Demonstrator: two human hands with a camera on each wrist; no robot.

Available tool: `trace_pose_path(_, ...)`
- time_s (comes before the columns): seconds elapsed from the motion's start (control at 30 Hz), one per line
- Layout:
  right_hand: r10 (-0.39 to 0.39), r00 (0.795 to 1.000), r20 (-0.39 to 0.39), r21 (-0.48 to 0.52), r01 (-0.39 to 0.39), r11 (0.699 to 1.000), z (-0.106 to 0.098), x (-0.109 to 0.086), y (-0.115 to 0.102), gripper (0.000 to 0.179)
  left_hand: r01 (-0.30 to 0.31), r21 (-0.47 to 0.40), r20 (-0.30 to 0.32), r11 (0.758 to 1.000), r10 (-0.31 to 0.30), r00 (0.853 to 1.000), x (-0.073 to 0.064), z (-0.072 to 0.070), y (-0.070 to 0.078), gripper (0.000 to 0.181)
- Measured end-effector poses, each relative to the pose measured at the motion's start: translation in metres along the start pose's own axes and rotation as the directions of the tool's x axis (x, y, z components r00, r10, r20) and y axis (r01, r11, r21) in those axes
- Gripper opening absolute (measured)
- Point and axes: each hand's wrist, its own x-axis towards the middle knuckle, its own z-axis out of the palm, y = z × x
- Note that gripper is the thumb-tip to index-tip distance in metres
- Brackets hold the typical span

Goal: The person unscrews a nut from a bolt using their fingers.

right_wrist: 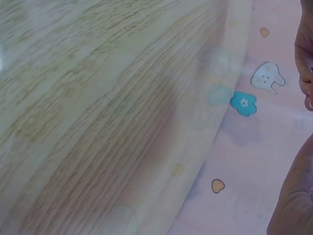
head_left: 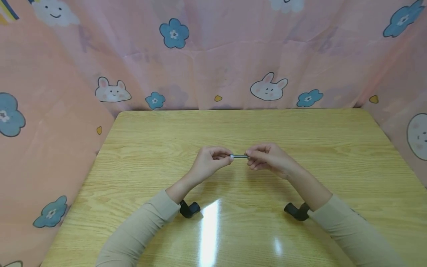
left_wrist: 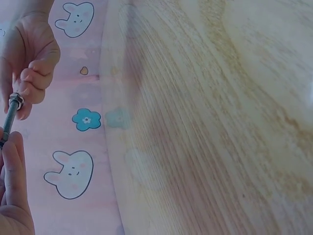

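A slim metal bolt (head_left: 240, 156) with a threaded shank is held level between both hands over the table. My left hand (head_left: 208, 163) pinches its left end between thumb and fingers. On the opposite end, the thumb and fingers of my right hand (head_left: 271, 159) grip at a metal nut (left_wrist: 16, 100), which shows in the left wrist view close to the fingertips. That view also catches the bolt's threads (left_wrist: 10, 120) at its left edge. In the right wrist view, parts of both hands appear at the right edge, and the bolt is out of frame.
The wooden table (head_left: 150, 133) has a glossy top with bright reflections near the front. Behind it hangs a pink curtain (head_left: 213, 66) printed with rabbits and flowers. Black wrist-worn devices (head_left: 189, 210) show beneath both forearms.
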Motion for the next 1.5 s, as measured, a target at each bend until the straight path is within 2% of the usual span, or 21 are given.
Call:
trace_pose_path(0.13, -0.011, 1.000, 0.007, -0.003, 0.011, 1.000, 0.0000, 0.0004, -0.0003, 0.013, 0.005, 0.004, -0.004, 1.000, -0.005, 1.000, -0.0001, -0.0005, -0.0003, 0.016)
trace_pose_path(0.3, -0.003, 1.000, 0.007, -0.005, 0.003, 1.000, 0.0002, 0.0009, -0.0003, 0.019, 0.024, 0.020, -0.006, 1.000, -0.024, 1.000, -0.0012, -0.0014, 0.0008, 0.017)
trace_pose_path(0.53, -0.010, 1.000, 0.016, 0.022, 0.010, 1.000, 0.0018, 0.0017, -0.0014, 0.008, 0.034, 0.016, -0.005, 0.999, -0.034, 0.999, -0.0016, -0.0025, 0.0025, 0.018)
trace_pose_path(0.63, -0.021, 1.000, 0.020, 0.018, 0.021, 1.000, 0.0013, 0.0005, -0.0021, 0.011, 0.039, 0.013, -0.009, 0.999, -0.039, 0.999, -0.0013, -0.0024, 0.0031, 0.017)
trace_pose_path(0.8, 0.002, 1.000, 0.005, 0.037, -0.002, 0.999, 0.0013, 0.0000, -0.0014, 0.012, 0.027, 0.012, -0.009, 1.000, -0.027, 1.000, -0.0008, -0.0011, 0.0025, 0.018)
trace_pose_path(0.93, -0.015, 1.000, 0.000, 0.066, 0.015, 0.998, 0.0005, -0.0003, -0.0008, 0.010, 0.019, 0.009, -0.005, 1.000, -0.019, 1.000, -0.0003, 0.0000, 0.0019, 0.019)
trace_pose_path(1.03, -0.024, 1.000, 0.007, 0.041, 0.024, 0.999, -0.0007, -0.0013, -0.0013, 0.011, 0.025, 0.009, -0.001, 1.000, -0.025, 1.000, -0.0003, -0.0002, 0.0016, 0.019)
trace_pose_path(1.27, 0.027, 1.000, -0.011, -0.017, -0.027, 0.999, -0.0012, -0.0015, -0.0012, 0.018, 0.023, 0.007, 0.001, 1.000, -0.023, 1.000, -0.0007, -0.0001, 0.0018, 0.019)
trace_pose_path(1.4, -0.005, 1.000, 0.002, -0.027, 0.005, 1.000, -0.0026, -0.0007, -0.0006, 0.009, 0.009, 0.019, 0.002, 1.000, -0.009, 1.000, -0.0008, -0.0006, 0.0031, 0.018)
trace_pose_path(1.5, -0.031, 0.999, 0.013, -0.042, 0.032, 0.999, -0.0037, -0.0005, -0.0004, 0.012, 0.009, 0.034, -0.005, 0.999, -0.009, 1.000, -0.0007, -0.0008, 0.0039, 0.018)
